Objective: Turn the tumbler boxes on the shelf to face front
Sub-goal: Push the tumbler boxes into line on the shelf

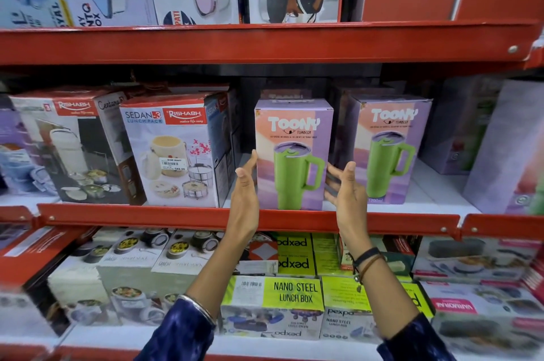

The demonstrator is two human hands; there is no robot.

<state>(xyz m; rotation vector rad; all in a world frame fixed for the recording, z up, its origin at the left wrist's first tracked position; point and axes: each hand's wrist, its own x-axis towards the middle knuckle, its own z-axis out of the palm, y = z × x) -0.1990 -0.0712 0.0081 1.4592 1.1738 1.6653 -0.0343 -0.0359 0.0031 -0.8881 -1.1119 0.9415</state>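
While both hands, left and right, flank the front-facing tumbler box with open grip (neither clasping), the neighbouring box likely needs squaring next.

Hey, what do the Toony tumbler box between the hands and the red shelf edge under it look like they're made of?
Toony tumbler box: looks like printed cardboard with a slightly glossy coating, judging by its crisp folded edges, top flap and soft sheen. Red shelf edge: probably painted sheet metal, given the smooth even colour, the sharp bent lip and the rivets or screws along it.
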